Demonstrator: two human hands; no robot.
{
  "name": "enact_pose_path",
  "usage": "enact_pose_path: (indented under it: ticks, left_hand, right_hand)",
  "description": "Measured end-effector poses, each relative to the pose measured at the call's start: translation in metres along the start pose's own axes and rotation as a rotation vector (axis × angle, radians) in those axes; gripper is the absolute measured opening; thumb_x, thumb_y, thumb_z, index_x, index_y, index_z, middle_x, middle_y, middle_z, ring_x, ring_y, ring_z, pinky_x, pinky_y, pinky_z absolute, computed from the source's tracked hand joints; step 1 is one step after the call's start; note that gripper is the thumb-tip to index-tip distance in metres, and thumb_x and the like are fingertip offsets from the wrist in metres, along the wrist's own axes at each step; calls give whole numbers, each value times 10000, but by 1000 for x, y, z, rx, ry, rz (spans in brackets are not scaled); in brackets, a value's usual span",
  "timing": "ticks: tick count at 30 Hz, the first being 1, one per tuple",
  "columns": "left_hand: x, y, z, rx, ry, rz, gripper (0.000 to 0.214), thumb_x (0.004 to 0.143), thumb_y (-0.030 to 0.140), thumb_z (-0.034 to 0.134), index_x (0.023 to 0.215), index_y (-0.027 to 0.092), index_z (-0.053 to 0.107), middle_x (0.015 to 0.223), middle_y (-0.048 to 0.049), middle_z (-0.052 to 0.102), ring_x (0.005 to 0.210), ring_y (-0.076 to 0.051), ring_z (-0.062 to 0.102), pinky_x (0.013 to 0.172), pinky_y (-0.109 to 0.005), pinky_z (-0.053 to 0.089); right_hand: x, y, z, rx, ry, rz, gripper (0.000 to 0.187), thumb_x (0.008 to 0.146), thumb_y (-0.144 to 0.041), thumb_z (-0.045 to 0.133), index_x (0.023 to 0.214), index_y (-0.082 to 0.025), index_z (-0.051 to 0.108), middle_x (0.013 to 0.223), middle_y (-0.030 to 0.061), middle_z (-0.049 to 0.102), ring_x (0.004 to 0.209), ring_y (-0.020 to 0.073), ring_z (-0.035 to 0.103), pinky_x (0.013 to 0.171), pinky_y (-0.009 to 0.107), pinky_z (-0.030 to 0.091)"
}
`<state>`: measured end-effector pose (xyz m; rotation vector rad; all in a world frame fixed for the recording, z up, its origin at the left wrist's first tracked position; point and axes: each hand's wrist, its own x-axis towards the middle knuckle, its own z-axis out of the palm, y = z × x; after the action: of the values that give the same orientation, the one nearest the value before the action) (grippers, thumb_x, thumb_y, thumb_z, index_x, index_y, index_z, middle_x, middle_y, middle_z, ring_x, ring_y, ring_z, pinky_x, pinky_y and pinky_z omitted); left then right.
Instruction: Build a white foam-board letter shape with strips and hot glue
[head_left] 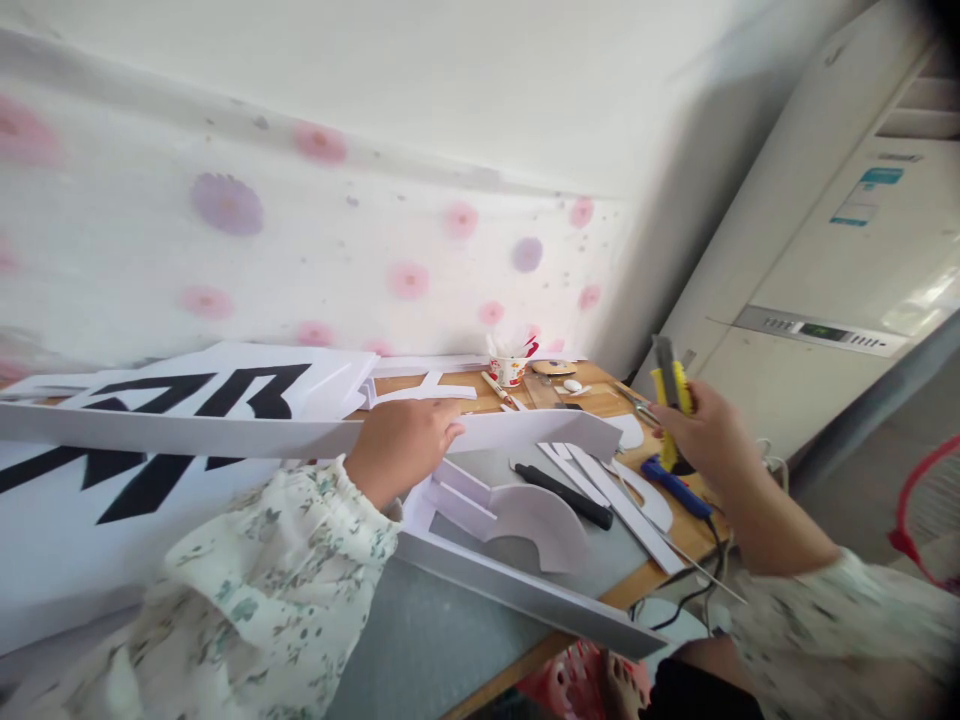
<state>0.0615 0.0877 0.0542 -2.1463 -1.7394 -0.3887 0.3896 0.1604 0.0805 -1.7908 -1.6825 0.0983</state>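
The left hand [405,440] reaches forward from a flowered sleeve, knuckles up and fingers close together and bent over the long white strip [187,432]. The strip runs off to the hand's left, and whether the thumb clamps it from below cannot be told. The right hand [701,435] is raised with the wrist bent back, its fingers wrapped tight around one yellow utility knife [673,385], whose blade end sticks up above the fist. Just below that hand lies one blue-handled tool [675,487]. Between the two hands lie one black pen-like tool [564,496] and several white cut-out pieces [540,520], one of them curved. Beyond the left hand's fingertips stands one flowered cup [510,371]. To its left a white board [225,395] carries large black letters. A "B" reads clearly, and the others are cut off. The label on the white cabinet unit [825,250] beyond the right hand is too small to read.
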Motion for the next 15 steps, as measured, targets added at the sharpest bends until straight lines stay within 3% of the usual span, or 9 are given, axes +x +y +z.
enact_pose_path:
  ticks: [2, 5, 8, 11, 15]
  left_hand:
    - [0, 4, 2, 13, -6, 3, 229, 945, 370, 476, 903, 214, 638, 807, -36, 717, 731, -243, 673, 545, -296, 342]
    - [0, 9, 3, 21, -18, 6, 238, 946, 357, 470, 891, 202, 642, 817, -53, 713, 744, -262, 678, 563, -310, 374]
    - [-1, 14, 4, 14, -10, 9, 237, 944, 347, 467, 901, 201, 648, 822, -64, 714, 757, -273, 683, 585, -323, 401]
    - [-3, 17, 6, -1, -3, 4, 237, 942, 338, 463, 894, 206, 654, 812, -61, 718, 752, -281, 689, 569, -321, 401]
    - [-5, 20, 7, -11, 3, 1, 259, 945, 346, 450, 877, 207, 658, 798, -63, 718, 723, -292, 688, 543, -319, 386]
  right_hand:
    - [-25, -6, -15, -19, -15, -60, 448, 856, -353, 595, 1263, -170, 554, 684, 16, 684, 624, 197, 651, 541, 272, 458]
    - [-73, -30, -13, -74, -201, -294, 660, 853, -313, 555, 1471, -195, 355, 665, 17, 699, 572, 225, 659, 524, 290, 459]
    - [-108, -57, 9, -161, -280, -522, 687, 857, -197, 503, 1509, -191, 286, 964, 100, 737, 769, 251, 702, 651, 318, 506]
    - [-123, -74, 28, -272, -296, -561, 685, 875, -167, 486, 1521, -180, 256, 1053, 136, 715, 877, 289, 697, 720, 357, 517]
    - [-125, -86, 34, -365, -347, -522, 706, 884, -132, 473, 1537, -203, 215, 1063, 129, 708, 904, 304, 693, 733, 379, 520]
